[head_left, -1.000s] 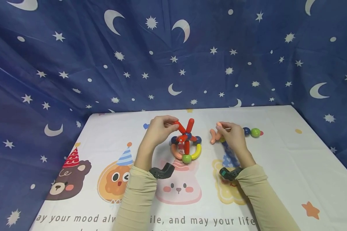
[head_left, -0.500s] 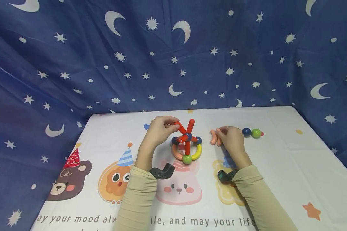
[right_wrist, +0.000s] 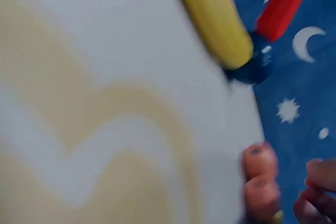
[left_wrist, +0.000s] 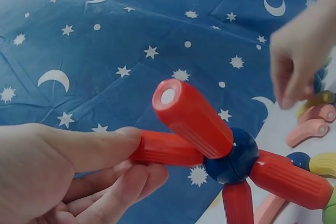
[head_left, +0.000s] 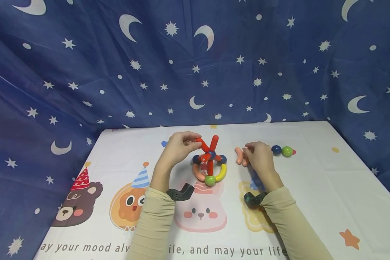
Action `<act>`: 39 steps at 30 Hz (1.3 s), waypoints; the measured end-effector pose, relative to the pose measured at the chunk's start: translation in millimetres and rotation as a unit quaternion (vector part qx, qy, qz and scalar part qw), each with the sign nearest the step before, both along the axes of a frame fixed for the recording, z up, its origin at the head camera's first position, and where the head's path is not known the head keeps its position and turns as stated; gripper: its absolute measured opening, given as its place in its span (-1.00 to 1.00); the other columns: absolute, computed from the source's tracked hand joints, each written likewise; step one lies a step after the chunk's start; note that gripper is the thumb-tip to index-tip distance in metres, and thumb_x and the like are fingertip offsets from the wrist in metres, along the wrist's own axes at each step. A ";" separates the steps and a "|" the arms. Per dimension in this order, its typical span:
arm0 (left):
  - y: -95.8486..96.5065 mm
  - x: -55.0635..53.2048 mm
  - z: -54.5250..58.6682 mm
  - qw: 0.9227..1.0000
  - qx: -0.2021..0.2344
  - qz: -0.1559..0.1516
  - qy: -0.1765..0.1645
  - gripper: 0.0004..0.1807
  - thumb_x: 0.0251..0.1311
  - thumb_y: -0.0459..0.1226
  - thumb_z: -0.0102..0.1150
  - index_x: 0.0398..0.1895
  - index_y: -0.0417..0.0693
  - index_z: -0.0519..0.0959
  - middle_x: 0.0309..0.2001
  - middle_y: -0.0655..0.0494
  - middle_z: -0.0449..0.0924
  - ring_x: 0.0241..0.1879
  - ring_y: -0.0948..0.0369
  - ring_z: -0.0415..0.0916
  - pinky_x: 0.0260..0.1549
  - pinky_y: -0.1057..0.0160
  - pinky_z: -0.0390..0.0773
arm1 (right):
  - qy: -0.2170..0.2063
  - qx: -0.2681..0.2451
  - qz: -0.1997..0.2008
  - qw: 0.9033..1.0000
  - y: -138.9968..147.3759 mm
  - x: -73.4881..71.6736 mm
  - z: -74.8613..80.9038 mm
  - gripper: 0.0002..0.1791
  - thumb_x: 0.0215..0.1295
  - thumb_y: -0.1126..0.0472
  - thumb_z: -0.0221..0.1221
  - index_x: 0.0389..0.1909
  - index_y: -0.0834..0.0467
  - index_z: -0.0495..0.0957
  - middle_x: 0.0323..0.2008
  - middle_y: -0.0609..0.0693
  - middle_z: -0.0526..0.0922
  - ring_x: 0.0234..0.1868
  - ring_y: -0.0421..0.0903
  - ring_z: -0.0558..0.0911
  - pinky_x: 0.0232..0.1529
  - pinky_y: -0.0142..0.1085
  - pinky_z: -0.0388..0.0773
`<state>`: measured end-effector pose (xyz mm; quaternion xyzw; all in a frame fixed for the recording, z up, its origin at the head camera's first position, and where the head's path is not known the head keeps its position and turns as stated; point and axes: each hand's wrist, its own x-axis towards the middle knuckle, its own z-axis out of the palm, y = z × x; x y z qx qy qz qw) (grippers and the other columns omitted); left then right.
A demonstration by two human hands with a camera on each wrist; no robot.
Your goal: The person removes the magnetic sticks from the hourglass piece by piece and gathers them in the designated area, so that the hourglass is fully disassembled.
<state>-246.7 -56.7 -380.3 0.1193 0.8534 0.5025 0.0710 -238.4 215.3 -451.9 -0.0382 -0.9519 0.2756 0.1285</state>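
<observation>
My left hand (head_left: 180, 146) pinches one red magnetic stick (left_wrist: 168, 148) between thumb and fingers. That stick joins a blue ball (left_wrist: 233, 156) from which several red sticks spread. This ball sits above a ring with a pink curved stick (head_left: 198, 172), a yellow curved stick (head_left: 221, 173), a green ball (head_left: 210, 180) and blue balls. To the right, my right hand (head_left: 260, 159) hovers beside two loose pink curved sticks (head_left: 238, 156), its fingers bent downward with nothing seen between them. In the right wrist view its fingertips (right_wrist: 317, 174) stand apart from the pink sticks (right_wrist: 260, 163).
Beyond the right hand lie a loose blue ball (head_left: 276, 150) and a green ball (head_left: 287, 151). Another yellow curved piece (left_wrist: 321, 98) lies beside the pink sticks, partly covered by the right hand. A starry blue cloth (head_left: 195, 72) hangs behind the table (head_left: 328, 180).
My right hand has lowered a pink curved stick to the table beside the other one and let it go. The left hand keeps its pinch on the red stick.
</observation>
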 end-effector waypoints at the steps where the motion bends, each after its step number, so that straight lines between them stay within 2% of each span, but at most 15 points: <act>1: -0.6 -0.4 -0.6 1.000 0.004 -0.002 -0.002 -0.69 0.14 -0.26 0.29 -0.01 -0.02 0.62 -0.19 0.06 0.70 -0.21 0.20 0.66 -0.03 0.13 0.59 | 0.005 -0.006 0.013 1.000 -2.4 0.9 3.8 -0.70 0.24 0.17 0.21 -0.08 0.26 0.64 -0.24 0.20 0.70 -0.17 0.13 0.66 -0.13 -0.04 0.55; 4: -1.9 -1.4 -2.3 1.000 0.015 -0.008 -0.007 -0.69 0.13 -0.27 0.30 -0.02 -0.04 0.62 -0.20 0.04 0.70 -0.19 0.17 0.66 -0.02 0.12 0.58 | 0.011 -0.056 0.063 0.996 -14.8 5.3 18.4 -0.64 0.26 0.09 0.21 0.01 0.18 0.61 -0.18 0.14 0.68 -0.14 0.07 0.68 -0.13 -0.09 0.60; 8: -2.5 -3.4 -6.0 0.999 0.033 -0.014 -0.013 -0.69 0.13 -0.26 0.30 -0.03 -0.06 0.62 -0.20 0.03 0.70 -0.16 0.09 0.66 -0.02 0.13 0.59 | 0.002 -0.152 0.131 0.980 -36.7 12.4 37.9 -0.57 0.25 0.02 0.23 0.10 0.09 0.55 -0.06 0.06 0.64 -0.03 0.02 0.67 -0.10 -0.16 0.64; 12: -0.8 -5.4 -11.7 0.999 0.039 -0.023 -0.015 -0.68 0.12 -0.23 0.31 -0.03 -0.05 0.62 -0.19 0.04 0.69 -0.18 0.10 0.65 -0.06 0.16 0.60 | -0.003 -0.204 0.157 0.966 -53.8 13.9 48.9 -0.51 0.21 0.06 0.27 0.16 0.07 0.50 0.02 0.05 0.62 0.03 -0.02 0.63 -0.01 -0.20 0.60; 17: 2.5 -6.2 -17.5 0.998 0.042 -0.048 -0.019 -0.66 0.11 -0.21 0.33 -0.03 -0.07 0.62 -0.21 0.06 0.69 -0.21 0.17 0.64 -0.10 0.20 0.61 | -0.029 -0.209 0.154 0.965 -64.2 11.9 51.9 -0.47 0.15 0.12 0.32 0.18 0.06 0.49 -0.02 0.09 0.65 0.01 0.00 0.65 -0.03 -0.18 0.60; 20: 3.6 -6.3 -17.9 0.997 0.050 -0.059 -0.020 -0.70 0.11 -0.22 0.33 -0.08 -0.07 0.63 -0.23 0.05 0.69 -0.18 0.09 0.66 -0.11 0.20 0.61 | -0.032 -0.200 0.147 0.968 -66.6 10.7 51.4 -0.50 0.14 0.12 0.32 0.14 0.05 0.52 -0.07 0.08 0.68 -0.02 0.00 0.67 -0.05 -0.17 0.62; 24: 2.9 -6.3 -16.5 0.997 0.047 -0.056 -0.014 -0.76 0.10 -0.20 0.33 -0.16 -0.03 0.64 -0.25 0.08 0.69 -0.19 0.11 0.66 -0.11 0.21 0.61 | -0.015 -0.201 0.142 0.969 -67.6 7.9 49.5 -0.56 0.16 0.10 0.31 0.08 0.05 0.55 -0.12 0.06 0.70 -0.03 0.00 0.67 -0.07 -0.15 0.63; 29: 2.9 -6.1 -15.9 0.998 0.030 -0.046 -0.019 -0.78 0.09 -0.18 0.34 -0.19 0.00 0.65 -0.27 0.12 0.69 -0.24 0.23 0.64 -0.10 0.20 0.61 | -0.030 -0.227 0.134 0.964 -65.4 7.7 47.2 -0.57 0.17 0.05 0.30 0.07 0.04 0.56 -0.11 0.05 0.69 -0.02 -0.01 0.66 -0.04 -0.13 0.62; 31: 2.8 -6.6 -16.4 0.998 0.025 -0.045 -0.019 -0.78 0.09 -0.17 0.34 -0.19 0.00 0.65 -0.27 0.12 0.69 -0.24 0.23 0.64 -0.10 0.20 0.61 | -0.044 -0.249 0.128 0.959 -64.6 7.4 46.7 -0.57 0.18 0.04 0.29 0.08 0.04 0.55 -0.08 0.05 0.68 -0.02 -0.02 0.67 -0.02 -0.15 0.61; 36: 3.4 -7.5 -16.7 0.999 0.018 -0.046 -0.014 -0.78 0.09 -0.17 0.34 -0.20 0.00 0.65 -0.27 0.12 0.69 -0.23 0.21 0.65 -0.11 0.21 0.61 | -0.078 -0.355 0.115 0.925 -61.5 6.2 48.8 -0.49 0.21 0.02 0.26 0.16 0.09 0.48 -0.01 0.09 0.63 -0.07 -0.05 0.70 -0.04 -0.23 0.61; 38: 3.8 -7.5 -16.0 0.999 0.019 -0.047 -0.015 -0.79 0.09 -0.17 0.34 -0.20 0.00 0.65 -0.27 0.11 0.69 -0.21 0.17 0.65 -0.11 0.21 0.61 | -0.087 -0.382 0.105 0.914 -58.2 6.0 50.9 -0.45 0.19 -0.04 0.26 0.19 0.05 0.46 0.02 0.07 0.62 -0.06 -0.06 0.70 -0.33 -0.35 0.64; 39: 3.8 -7.4 -15.8 0.999 0.019 -0.046 -0.015 -0.79 0.10 -0.18 0.33 -0.20 -0.01 0.65 -0.27 0.11 0.69 -0.21 0.18 0.65 -0.11 0.22 0.61 | -0.092 -0.384 0.099 0.914 -55.8 6.0 51.9 -0.43 0.18 -0.08 0.26 0.20 0.01 0.45 0.03 0.05 0.62 -0.05 -0.09 0.69 -0.48 -0.39 0.59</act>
